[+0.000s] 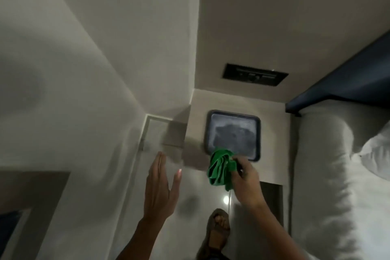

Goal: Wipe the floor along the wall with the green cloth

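The right hand [244, 177] grips the bunched cloth [220, 168] in the air, well above the floor [190, 217]; the wall [84, 112] lies leftward, nearer the spread, empty left hand [160, 188].

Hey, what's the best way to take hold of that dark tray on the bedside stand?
Probably by the raised rim of the tray on its right side, coming from above. It lies flat on the stand, and the green cloth in the right hand overlaps its near edge.
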